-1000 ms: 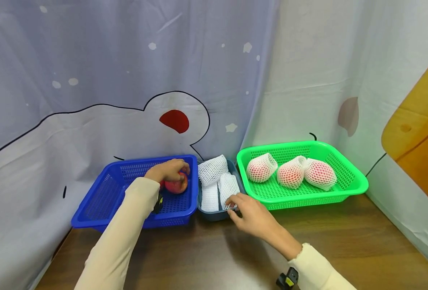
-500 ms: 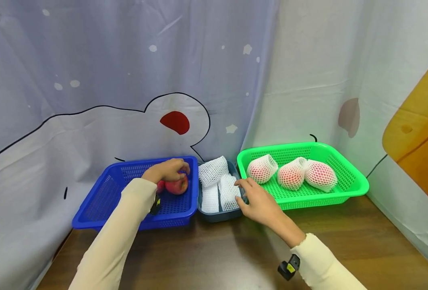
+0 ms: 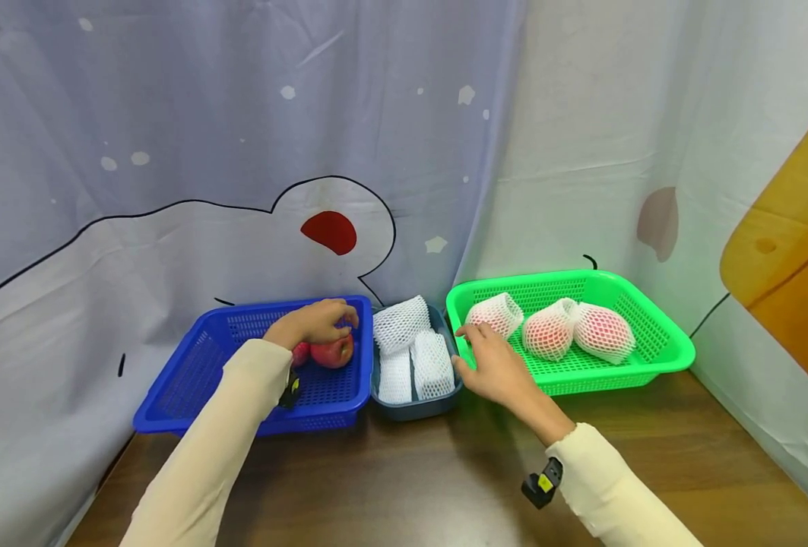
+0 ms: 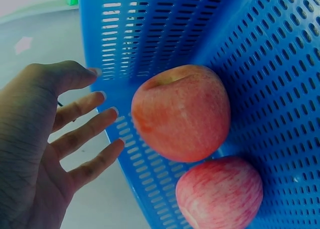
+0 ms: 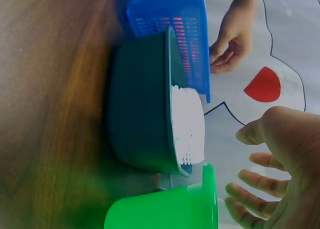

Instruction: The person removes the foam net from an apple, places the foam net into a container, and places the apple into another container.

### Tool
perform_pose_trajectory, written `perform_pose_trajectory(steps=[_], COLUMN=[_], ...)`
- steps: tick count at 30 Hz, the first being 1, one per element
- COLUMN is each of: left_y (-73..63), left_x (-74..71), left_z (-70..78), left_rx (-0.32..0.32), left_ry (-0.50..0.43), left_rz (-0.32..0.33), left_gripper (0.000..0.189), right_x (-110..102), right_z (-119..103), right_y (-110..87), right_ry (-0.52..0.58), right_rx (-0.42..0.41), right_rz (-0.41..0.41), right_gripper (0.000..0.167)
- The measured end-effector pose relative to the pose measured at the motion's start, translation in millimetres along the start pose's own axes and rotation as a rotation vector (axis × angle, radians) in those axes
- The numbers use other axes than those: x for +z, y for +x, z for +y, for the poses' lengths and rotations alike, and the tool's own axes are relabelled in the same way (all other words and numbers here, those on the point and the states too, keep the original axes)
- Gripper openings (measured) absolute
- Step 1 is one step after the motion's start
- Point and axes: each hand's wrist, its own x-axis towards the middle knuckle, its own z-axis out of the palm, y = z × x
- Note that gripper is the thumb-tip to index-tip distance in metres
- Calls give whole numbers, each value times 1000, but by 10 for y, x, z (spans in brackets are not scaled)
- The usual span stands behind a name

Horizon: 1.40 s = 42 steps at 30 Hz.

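My left hand (image 3: pixel 316 320) hovers over the right end of the blue basket (image 3: pixel 198 425), fingers loosely bent and holding nothing. Two red apples lie there side by side: one apple (image 4: pixel 182 114) is nearest the fingertips, the striped apple (image 4: pixel 220 193) beyond it. In the left wrist view a gap shows between fingers and fruit. My right hand (image 3: pixel 495 371), fingers relaxed and bare, is above the near left corner of the green basket (image 3: pixel 581 384). White foam net sleeves (image 3: pixel 433 366) lie in the small dark container (image 3: pixel 413 411) between the baskets.
Three net-wrapped fruits sit in the green basket: a left one (image 3: pixel 491 315), a middle one (image 3: pixel 550 332) and a right one (image 3: pixel 605 333). A printed curtain (image 3: pixel 239 251) hangs right behind the baskets. The brown wooden table (image 3: pixel 376 486) stretches out in front.
My right hand has drawn back from the foam sleeve at the dark container and moved right to the green basket's corner. My left hand has stayed nearly still over the apples.
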Motion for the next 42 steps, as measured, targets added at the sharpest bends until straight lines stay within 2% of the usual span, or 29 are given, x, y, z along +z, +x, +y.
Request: perform_pose_trajectory(steps=[3, 9, 16, 23, 31, 35, 42], left_y=[-22, -90, -146, -183, -214, -224, -278], left_x=[-13, -64, -84, -110, -100, -82, -76], left_z=[12, 59, 101, 181, 217, 246, 334], left_rx=[-1, -80, -110, -142, -121, -111, -113], left_ry=[15, 47, 20, -20, -21, -9, -6], left_rz=[9, 9, 31, 17, 65, 100, 118], left_gripper=[27, 26, 28, 38, 37, 36, 38], right_x=[-24, -66, -112, -136, -142, -146, -147], right_z=[20, 53, 56, 64, 74, 92, 137], right_y=[22, 82, 181, 241, 324, 348, 388], right_ry=[-2, 1, 2, 12, 8, 9, 13], right_rx=[29, 88, 95, 130, 159, 156, 160], right_rz=[-23, -47, -66, -137, -197, -198, -202], right_gripper=[42, 47, 48, 50, 52, 52, 52])
